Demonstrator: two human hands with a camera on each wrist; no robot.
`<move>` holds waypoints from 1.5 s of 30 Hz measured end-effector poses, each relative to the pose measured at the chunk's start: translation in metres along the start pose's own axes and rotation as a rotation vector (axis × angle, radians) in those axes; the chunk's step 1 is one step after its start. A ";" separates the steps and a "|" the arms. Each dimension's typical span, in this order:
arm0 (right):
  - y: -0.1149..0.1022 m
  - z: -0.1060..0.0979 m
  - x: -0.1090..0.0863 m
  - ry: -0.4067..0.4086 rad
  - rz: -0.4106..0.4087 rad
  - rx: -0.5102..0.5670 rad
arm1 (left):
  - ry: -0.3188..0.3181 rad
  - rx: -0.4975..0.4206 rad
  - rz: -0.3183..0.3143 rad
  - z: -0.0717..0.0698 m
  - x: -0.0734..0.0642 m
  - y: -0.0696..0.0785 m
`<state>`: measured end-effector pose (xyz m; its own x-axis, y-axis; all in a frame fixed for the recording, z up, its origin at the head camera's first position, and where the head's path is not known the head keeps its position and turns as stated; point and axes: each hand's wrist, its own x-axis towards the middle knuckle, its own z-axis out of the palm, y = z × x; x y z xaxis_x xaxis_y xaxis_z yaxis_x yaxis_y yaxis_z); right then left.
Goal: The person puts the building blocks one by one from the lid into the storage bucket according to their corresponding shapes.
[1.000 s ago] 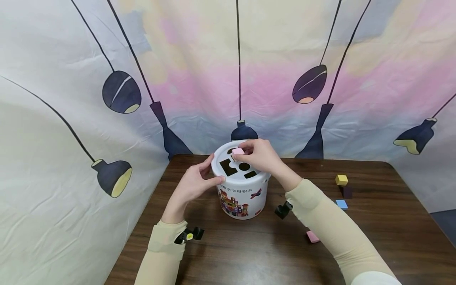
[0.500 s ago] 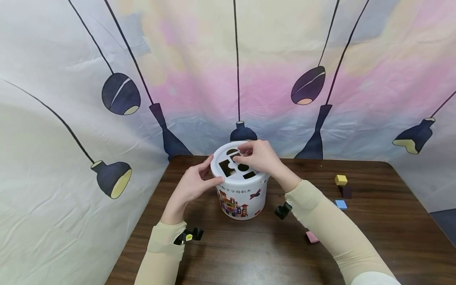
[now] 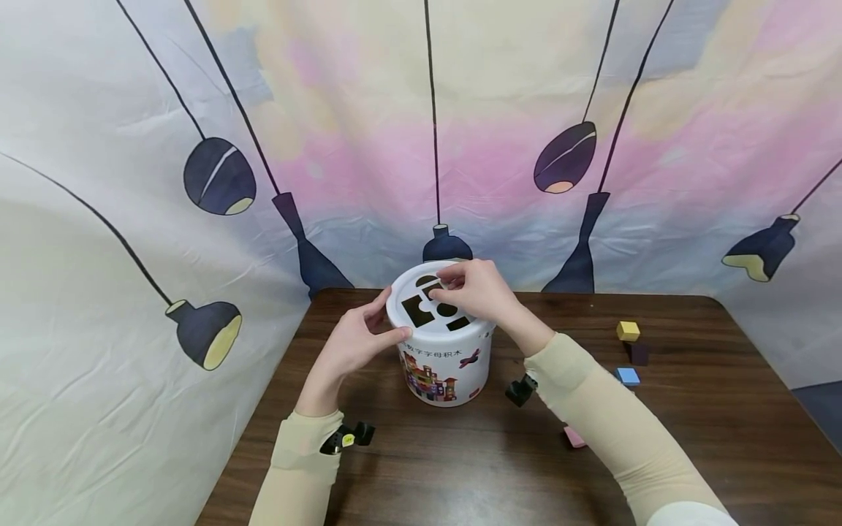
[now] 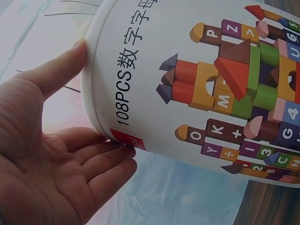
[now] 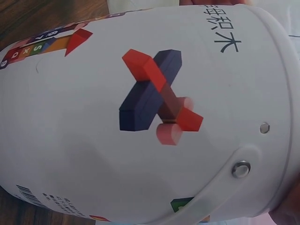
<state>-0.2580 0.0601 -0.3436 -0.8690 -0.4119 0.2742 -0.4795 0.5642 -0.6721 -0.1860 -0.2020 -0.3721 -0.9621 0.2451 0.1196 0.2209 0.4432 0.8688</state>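
Observation:
A white bucket (image 3: 444,380) printed with toy building blocks stands on the table under a white lid (image 3: 434,332) with several dark cut-out holes. My left hand (image 3: 351,340) rests against the bucket's left side. In the left wrist view, the left hand (image 4: 65,164) touches the rim with its thumb, its fingers lying fairly straight along the wall. Over the lid's far right part, my right hand (image 3: 483,292) has thumb and forefinger apart beside a hole, and no block shows between them. The right wrist view shows mostly the bucket wall (image 5: 84,136); the right fingertips are hidden there.
Loose blocks lie on the right of the dark wooden table (image 3: 460,467): a yellow block (image 3: 628,331), a dark block (image 3: 638,353), a blue block (image 3: 628,376) and a pink block (image 3: 574,437) near my right sleeve. Behind the table hangs a painted cloth (image 3: 368,146).
A pink block pinched in my right fingers above the lid one second ago is out of sight; the fingers are lower over the hole. The left hand has stayed at the bucket.

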 end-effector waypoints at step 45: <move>0.228 -0.108 -0.135 0.251 0.300 -0.015 | 0.020 -0.010 0.017 0.001 0.000 -0.003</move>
<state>-0.2633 0.3217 -0.4595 -0.9728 -0.0403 0.2283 -0.1999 0.6444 -0.7381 -0.1865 -0.2019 -0.3752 -0.9614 0.2346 0.1437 0.2353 0.4303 0.8715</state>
